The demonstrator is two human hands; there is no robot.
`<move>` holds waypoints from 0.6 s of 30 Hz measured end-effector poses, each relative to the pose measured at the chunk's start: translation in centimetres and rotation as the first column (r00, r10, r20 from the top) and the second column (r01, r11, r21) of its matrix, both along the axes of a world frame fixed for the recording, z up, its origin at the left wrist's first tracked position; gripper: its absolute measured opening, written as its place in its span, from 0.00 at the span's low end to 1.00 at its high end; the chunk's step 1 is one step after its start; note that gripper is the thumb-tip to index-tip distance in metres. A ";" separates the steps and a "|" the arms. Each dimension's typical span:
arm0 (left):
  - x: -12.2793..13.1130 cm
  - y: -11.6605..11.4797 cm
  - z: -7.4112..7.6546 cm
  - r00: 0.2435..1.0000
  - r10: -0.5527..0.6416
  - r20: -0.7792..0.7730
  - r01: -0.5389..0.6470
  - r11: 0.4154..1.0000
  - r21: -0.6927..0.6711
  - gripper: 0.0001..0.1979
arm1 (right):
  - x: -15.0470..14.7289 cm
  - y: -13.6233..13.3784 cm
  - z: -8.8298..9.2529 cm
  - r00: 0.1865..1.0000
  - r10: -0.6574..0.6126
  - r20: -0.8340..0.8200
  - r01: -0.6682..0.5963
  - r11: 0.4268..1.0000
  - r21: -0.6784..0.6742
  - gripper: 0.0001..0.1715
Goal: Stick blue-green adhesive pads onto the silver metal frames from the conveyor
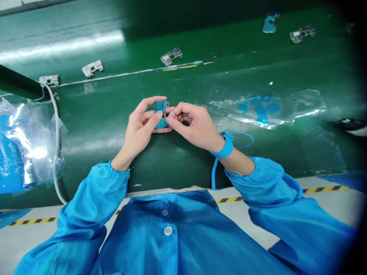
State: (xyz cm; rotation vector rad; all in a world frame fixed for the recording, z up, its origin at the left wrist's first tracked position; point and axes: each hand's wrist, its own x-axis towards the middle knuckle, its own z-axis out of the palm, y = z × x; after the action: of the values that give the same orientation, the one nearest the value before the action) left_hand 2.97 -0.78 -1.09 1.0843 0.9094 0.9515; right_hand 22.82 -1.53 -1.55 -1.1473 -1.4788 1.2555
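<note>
A small blue circuit board [161,107] with a tiny metal part on top is held between both hands over the green belt [114,114]. My left hand [140,128] pinches it from the left, with the thumb across its front. From the right, my right hand [191,124] grips it with curled fingers. That wrist wears a blue strap [225,147] with a coiled cord. Both sleeves are blue.
Several small metal parts lie on the belt: [92,68], [171,56], [301,33]. A blue board [270,23] lies far right. A clear plastic sheet [266,107] covers a blue shape at right. Plastic bags [25,149] and a white cable [56,137] sit left.
</note>
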 end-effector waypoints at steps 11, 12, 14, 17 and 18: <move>0.0 -0.2 0.6 0.998 0.059 0.000 -0.059 0.998 -0.018 0.23 | -0.1 -0.2 0.8 0.999 -0.033 0.005 0.032 0.997 0.075 0.17; 0.0 -0.1 0.7 0.998 0.068 -0.002 -0.068 0.997 -0.020 0.23 | 0.0 -0.2 0.8 0.999 -0.048 0.001 0.047 0.995 0.087 0.17; -0.2 -0.1 0.8 0.997 0.080 -0.010 -0.081 0.997 -0.021 0.22 | 0.0 -0.2 0.9 0.997 -0.078 -0.001 0.077 0.992 0.104 0.18; -0.3 -0.1 0.7 0.996 0.079 -0.044 -0.079 0.997 -0.011 0.21 | -0.1 -0.2 0.9 0.996 -0.091 0.001 0.090 0.990 0.108 0.19; -0.4 -0.1 0.6 0.996 0.076 -0.054 -0.076 0.997 -0.007 0.21 | -0.1 -0.2 0.9 0.996 -0.084 0.000 0.083 0.991 0.107 0.19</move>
State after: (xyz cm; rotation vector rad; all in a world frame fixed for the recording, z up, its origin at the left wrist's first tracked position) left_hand 2.58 -0.88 -0.50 1.0785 1.0042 0.9840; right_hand 22.74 -1.75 -0.66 -1.1296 -1.4677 1.1044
